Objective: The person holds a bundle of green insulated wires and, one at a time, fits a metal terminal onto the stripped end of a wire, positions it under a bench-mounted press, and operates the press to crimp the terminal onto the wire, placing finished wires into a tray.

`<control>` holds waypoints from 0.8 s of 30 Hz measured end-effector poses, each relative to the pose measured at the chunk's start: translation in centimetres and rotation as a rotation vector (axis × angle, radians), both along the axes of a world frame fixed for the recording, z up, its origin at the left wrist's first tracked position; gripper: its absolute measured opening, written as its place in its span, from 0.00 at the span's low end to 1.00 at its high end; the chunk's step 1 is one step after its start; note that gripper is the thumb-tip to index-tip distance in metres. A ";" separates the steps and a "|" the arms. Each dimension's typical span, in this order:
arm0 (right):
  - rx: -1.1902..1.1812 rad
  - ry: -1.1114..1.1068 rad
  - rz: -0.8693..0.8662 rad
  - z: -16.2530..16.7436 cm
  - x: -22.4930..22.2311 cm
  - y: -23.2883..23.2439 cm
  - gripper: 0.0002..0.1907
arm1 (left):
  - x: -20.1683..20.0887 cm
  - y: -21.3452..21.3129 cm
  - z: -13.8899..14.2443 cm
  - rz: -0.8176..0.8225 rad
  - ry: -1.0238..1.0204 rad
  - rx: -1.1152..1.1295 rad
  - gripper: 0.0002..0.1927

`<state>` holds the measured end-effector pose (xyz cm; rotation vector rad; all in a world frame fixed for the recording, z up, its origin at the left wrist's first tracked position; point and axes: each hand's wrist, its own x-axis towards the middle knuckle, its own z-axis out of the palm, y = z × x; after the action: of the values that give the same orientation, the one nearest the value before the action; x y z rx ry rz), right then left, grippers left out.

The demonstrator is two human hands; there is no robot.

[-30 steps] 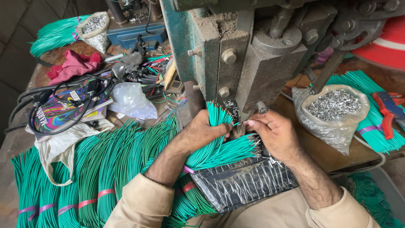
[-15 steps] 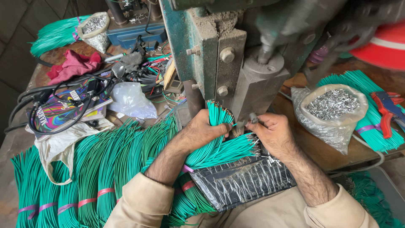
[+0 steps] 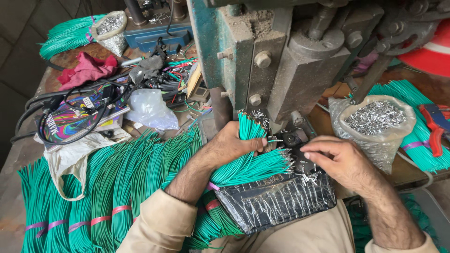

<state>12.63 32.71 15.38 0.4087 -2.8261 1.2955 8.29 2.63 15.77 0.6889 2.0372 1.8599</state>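
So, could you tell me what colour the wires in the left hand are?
Green wires, clearest in the head view.

Red cloth [image 3: 86,69] back left, clear plastic bag [image 3: 149,108] mid-bench, red pliers [image 3: 436,125] far right.

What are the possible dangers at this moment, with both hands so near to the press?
1. The left hand holds one green wire at the die, right under the press ram; fingers may get crushed.
2. The right hand rests beside the same die.
3. Loose metal terminals lie on the black plastic sheet; they may slide off.
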 end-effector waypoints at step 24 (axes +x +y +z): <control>-0.151 0.442 0.206 -0.3 2.6 -6.2 0.05 | 0.6 -0.6 -0.6 0.003 -0.027 0.072 0.08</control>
<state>15.27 26.54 15.08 0.8766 -2.3533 1.2492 8.89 1.98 15.21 0.6759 1.9635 1.9419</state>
